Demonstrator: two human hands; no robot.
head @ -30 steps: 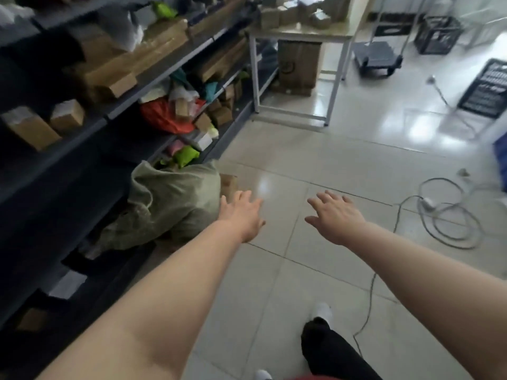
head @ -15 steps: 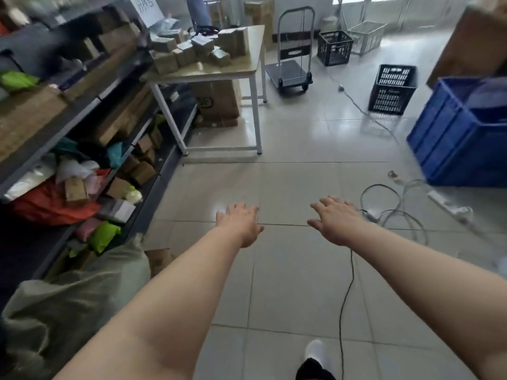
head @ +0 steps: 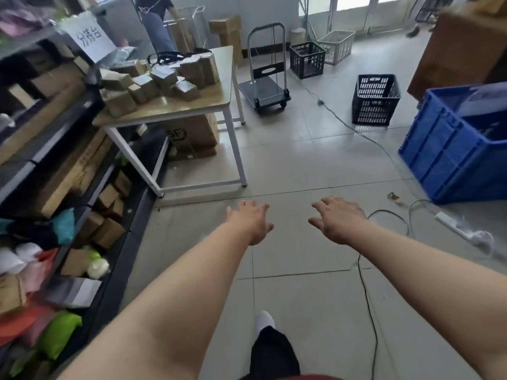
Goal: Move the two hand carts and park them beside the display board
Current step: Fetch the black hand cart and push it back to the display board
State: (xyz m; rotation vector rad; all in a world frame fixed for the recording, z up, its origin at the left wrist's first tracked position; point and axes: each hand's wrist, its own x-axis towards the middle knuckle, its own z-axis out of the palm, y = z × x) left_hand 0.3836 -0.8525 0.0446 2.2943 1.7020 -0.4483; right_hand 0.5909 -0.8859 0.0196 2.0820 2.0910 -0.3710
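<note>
One hand cart (head: 264, 90) with a grey platform and an upright metal handle stands on the tiled floor far ahead, just right of the table. A second cart and a display board are not in view. My left hand (head: 251, 220) and my right hand (head: 338, 219) are stretched out in front of me, palms down, fingers spread, holding nothing. Both hands are well short of the cart, with bare floor between.
A table (head: 219, 105) loaded with small parcels stands ahead left, cartons beneath it. Shelving (head: 49, 160) full of boxes and bags lines the left. Black crates (head: 375, 100), a blue bin (head: 450, 149), a power strip (head: 461, 229) and cables lie on the right. A person (head: 156, 20) stands behind the table.
The view has swung from the shelves on the left toward the room ahead, and the cart and table now appear closer. Both hands stay outstretched and open.
</note>
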